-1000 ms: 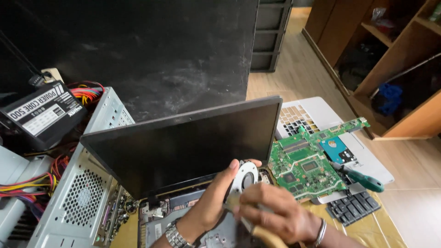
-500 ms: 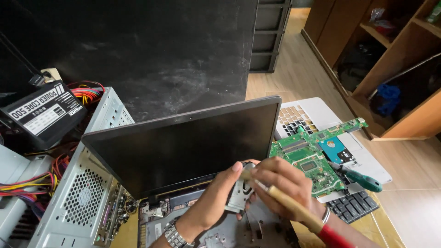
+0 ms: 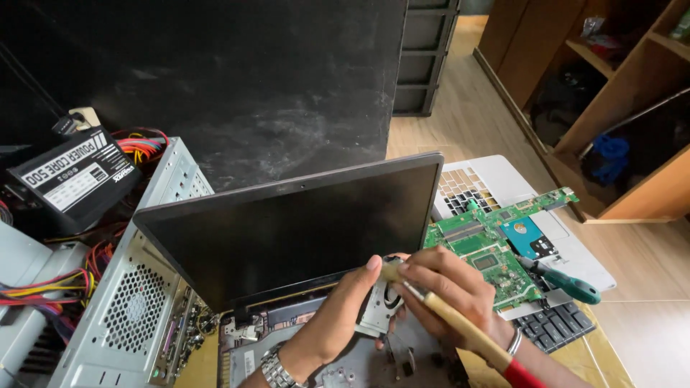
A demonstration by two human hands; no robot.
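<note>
the left hand (image 3: 338, 316), a metal watch at its wrist, comes up from the bottom edge and is closed around a small fan (image 3: 379, 309), fingers behind it and thumb over its top, holding it upright just above the open laptop base (image 3: 287, 345). the right hand (image 3: 449, 294) is wrapped around a brush (image 3: 460, 327) with a wooden handle; the handle's long axis runs from the lower right, where it turns red, up and left to the head, which sits at the fan's upper edge, touching or nearly so, beside the left thumb. so the fan lies directly left of the right hand, between the two hands, and both are on it or at it; the left alone carries it.

behind the hands stands the dark laptop screen (image 3: 302, 230), tilted back. to its right a green board (image 3: 496, 248) lies on a white laptop shell (image 3: 496, 183), with a green-handled screwdriver (image 3: 568, 284) across its near corner and a keyboard (image 3: 553, 327) below. left of the laptop is a grey pc case (image 3: 136, 302), with a black power supply (image 3: 72, 176) and coloured wires (image 3: 140, 147) beyond.
</note>
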